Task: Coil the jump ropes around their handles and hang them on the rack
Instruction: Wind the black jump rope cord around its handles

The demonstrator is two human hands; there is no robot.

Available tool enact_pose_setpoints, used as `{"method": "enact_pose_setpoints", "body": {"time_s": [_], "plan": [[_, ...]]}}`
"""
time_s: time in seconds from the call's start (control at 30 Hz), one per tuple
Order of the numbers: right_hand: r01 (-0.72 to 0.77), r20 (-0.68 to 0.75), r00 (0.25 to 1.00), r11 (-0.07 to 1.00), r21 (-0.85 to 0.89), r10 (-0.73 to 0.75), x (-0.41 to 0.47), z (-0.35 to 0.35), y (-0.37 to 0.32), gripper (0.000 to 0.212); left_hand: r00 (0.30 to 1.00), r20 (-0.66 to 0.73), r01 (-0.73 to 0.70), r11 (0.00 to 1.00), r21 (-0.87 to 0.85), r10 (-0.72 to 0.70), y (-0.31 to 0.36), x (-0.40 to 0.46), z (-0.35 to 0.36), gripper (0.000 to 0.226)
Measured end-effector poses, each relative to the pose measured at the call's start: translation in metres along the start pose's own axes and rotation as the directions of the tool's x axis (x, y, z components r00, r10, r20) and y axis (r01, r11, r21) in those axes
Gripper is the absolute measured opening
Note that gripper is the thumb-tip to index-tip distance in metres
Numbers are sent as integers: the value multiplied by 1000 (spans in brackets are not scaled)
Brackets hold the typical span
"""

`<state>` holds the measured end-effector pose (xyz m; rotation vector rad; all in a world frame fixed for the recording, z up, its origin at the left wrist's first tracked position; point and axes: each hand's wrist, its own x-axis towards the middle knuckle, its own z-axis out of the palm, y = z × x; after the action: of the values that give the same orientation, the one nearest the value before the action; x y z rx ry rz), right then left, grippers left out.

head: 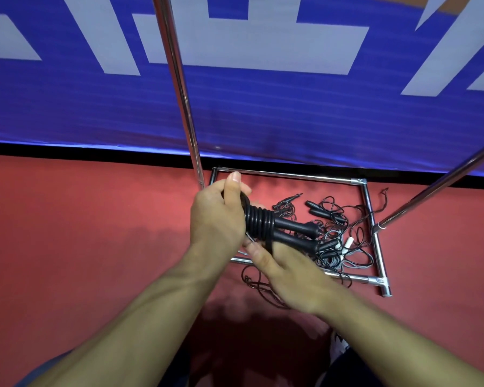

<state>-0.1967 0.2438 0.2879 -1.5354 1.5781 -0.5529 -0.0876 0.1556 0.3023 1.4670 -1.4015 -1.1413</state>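
My left hand (pixel 218 216) grips a pair of black jump rope handles (pixel 294 233) held side by side, with thick black rope (pixel 259 223) coiled in several turns around them next to my fingers. My right hand (pixel 288 272) sits just under the handles, its fingers touching the rope's loose end; the grip itself is hidden. A thin strand trails down to the floor below my right hand. The chrome rack (pixel 179 79) stands behind, its upright pole rising past my left hand.
A tangle of more jump ropes (pixel 336 227) with black and white handles lies on the red floor inside the rack's chrome base frame (pixel 375 236). A second rack pole (pixel 436 188) slants at right. A blue banner (pixel 263 115) lines the wall.
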Motion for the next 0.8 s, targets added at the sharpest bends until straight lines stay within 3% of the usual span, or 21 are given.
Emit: {"method": "enact_pose_setpoints", "body": {"time_s": [0.1,0.23,0.33,0.47,0.57,0.63,0.8], "plan": [[65,-43,996,987,-150,-72,1,7,16,30,996,-13,90,994,-61,-91,5,5,-6,42],[90,-21,995,948,-307,-101,5,7,33,38,988,22,152,978,-142,-151,6,17,-19,42],[115,-209,962,955,-272,-175,11,4,35,29,982,138,137,988,-74,-126,4,16,-24,42],[19,-331,942,996,-93,-49,16,-18,30,35,959,269,89,996,18,-90,2,15,-30,43],[19,-459,886,995,-93,-60,17,-23,33,17,954,287,76,996,49,-87,-1,16,-32,43],[42,-485,872,997,-65,-68,16,-23,29,9,949,304,61,995,83,-83,-1,16,-30,43],[65,-479,878,994,86,-16,17,-31,22,24,928,370,-44,969,242,-51,-7,15,-25,42]]}}
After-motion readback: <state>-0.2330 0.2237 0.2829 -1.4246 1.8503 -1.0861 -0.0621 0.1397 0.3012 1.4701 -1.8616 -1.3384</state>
